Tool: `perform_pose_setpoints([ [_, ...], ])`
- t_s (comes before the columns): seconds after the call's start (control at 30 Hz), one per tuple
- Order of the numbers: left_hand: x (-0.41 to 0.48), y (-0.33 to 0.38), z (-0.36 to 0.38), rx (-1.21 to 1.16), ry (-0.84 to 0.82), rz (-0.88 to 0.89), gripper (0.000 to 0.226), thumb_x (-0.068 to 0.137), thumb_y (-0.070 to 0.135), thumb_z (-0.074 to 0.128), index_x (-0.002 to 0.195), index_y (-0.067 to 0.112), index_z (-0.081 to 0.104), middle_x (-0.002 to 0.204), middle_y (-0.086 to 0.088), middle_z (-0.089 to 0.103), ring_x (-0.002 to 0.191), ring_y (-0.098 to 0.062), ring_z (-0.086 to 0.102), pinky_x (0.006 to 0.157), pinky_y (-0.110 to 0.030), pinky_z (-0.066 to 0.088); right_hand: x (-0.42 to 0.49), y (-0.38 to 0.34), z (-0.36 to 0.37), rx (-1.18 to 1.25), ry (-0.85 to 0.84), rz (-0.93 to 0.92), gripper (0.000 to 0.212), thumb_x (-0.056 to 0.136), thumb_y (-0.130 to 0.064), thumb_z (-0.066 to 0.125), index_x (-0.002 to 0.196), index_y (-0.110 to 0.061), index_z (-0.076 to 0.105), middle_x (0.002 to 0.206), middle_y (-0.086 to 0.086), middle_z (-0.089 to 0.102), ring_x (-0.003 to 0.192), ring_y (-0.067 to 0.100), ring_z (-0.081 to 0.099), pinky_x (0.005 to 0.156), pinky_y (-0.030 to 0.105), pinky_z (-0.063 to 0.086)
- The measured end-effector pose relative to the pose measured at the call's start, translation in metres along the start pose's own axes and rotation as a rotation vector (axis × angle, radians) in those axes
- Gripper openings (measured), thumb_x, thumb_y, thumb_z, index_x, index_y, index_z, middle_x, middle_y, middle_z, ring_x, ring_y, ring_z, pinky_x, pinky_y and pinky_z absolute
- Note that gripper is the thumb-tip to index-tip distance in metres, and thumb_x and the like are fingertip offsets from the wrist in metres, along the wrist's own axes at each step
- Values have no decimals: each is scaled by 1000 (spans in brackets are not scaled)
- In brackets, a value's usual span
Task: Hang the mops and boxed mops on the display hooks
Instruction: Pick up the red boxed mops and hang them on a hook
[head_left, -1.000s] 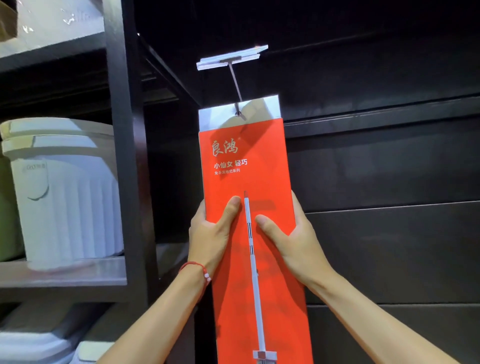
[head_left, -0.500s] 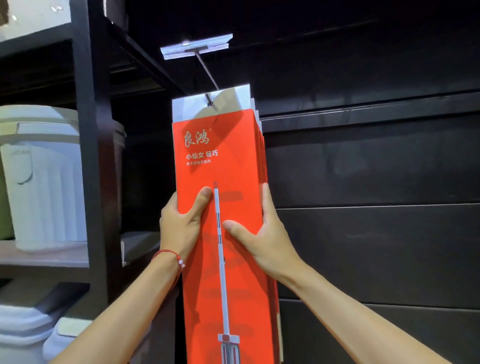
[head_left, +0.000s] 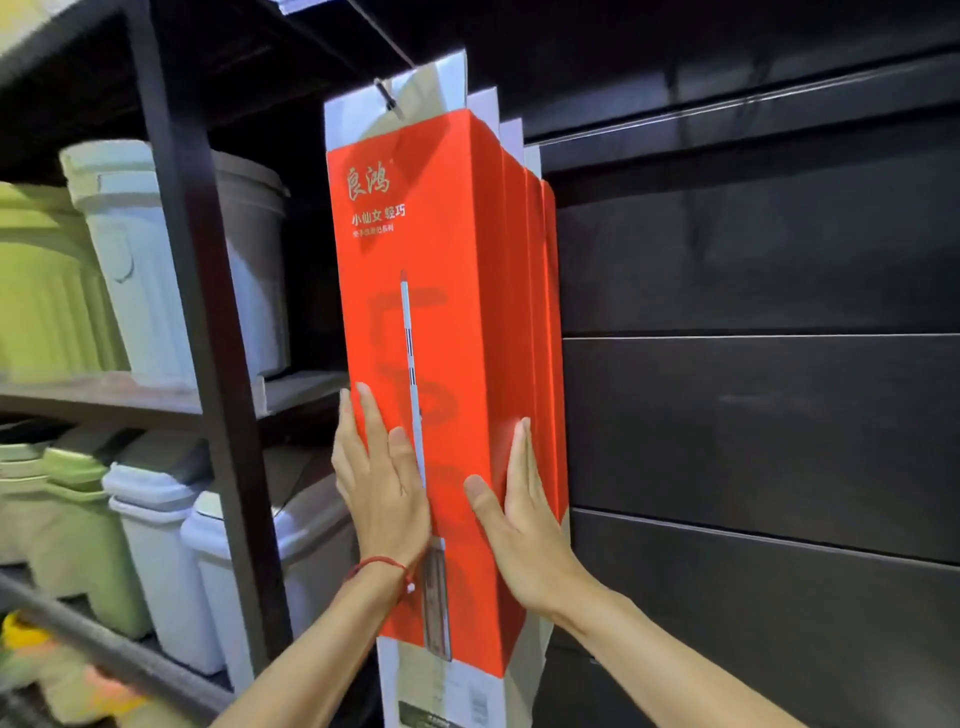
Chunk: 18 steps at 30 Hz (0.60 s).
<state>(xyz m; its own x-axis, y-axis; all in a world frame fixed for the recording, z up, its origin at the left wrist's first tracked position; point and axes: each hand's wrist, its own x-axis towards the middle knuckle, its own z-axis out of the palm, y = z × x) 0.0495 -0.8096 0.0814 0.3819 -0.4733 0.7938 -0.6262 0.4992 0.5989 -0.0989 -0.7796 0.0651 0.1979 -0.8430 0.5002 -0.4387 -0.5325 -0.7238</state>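
Note:
A tall red boxed mop (head_left: 441, 291) with white ends hangs by its top tab from a metal display hook (head_left: 387, 98) on the dark wall. Behind it hang several more red boxes (head_left: 540, 312), their edges showing to the right. My left hand (head_left: 376, 478) lies flat with straight fingers on the lower left of the front box's face. My right hand (head_left: 519, 512) presses flat against the box's lower right corner, fingers straight along its side. The hook's far end is cut off by the top of the frame.
A dark slatted display wall (head_left: 753, 415) fills the right. A black shelf post (head_left: 208, 364) stands left of the boxes. Behind it, shelves carry white, grey and green plastic bins (head_left: 156, 260), with several lidded bins (head_left: 150, 545) on the lower shelf.
My hands slid down the front box and let go of its edges, fingers now straight and flat on it. My view came closer and shifted, so the stacked boxes behind show.

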Motion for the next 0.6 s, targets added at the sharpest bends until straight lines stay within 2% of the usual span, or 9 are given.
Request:
perform_pose_setpoints([
  [0.07,-11,-4,2,30,-61,-9,63,105,48,13,163,35,-8,170,16,-15,157,-7,-12,126,-41,-4,0,-1,5,38,15,4,91,94,-78,26,153,-42,-34,160,-30,-36,148,-15,-26,129,28,-7],
  [0.17,-18,-6,-1,64,-121,44,70,103,47,13,162,23,-15,168,10,-26,154,-7,-25,127,-44,-12,-2,-5,8,56,26,19,93,90,-81,22,154,-42,-33,160,-31,-36,148,-14,-26,125,24,-7],
  [0.37,-31,-21,-11,126,-221,214,78,104,44,25,161,6,-13,169,-6,-24,157,-20,-22,127,-44,-14,-2,-8,18,123,69,16,90,91,-81,17,158,-40,-28,162,-30,-34,148,-15,-24,129,29,-7],
  [0.47,-36,-30,-11,167,-240,256,73,105,42,24,163,9,-7,170,-7,-20,157,-26,-19,127,-51,-10,-6,-9,21,146,53,43,80,96,-73,16,158,-43,-25,163,-31,-31,146,-19,-23,129,28,-7],
  [0.6,-36,-34,-7,148,-226,277,68,107,39,23,163,14,-4,171,-7,-17,157,-29,-18,126,-56,-8,-8,-10,25,153,70,64,77,96,-72,16,159,-45,-22,163,-34,-26,145,-23,-19,130,27,-5],
])
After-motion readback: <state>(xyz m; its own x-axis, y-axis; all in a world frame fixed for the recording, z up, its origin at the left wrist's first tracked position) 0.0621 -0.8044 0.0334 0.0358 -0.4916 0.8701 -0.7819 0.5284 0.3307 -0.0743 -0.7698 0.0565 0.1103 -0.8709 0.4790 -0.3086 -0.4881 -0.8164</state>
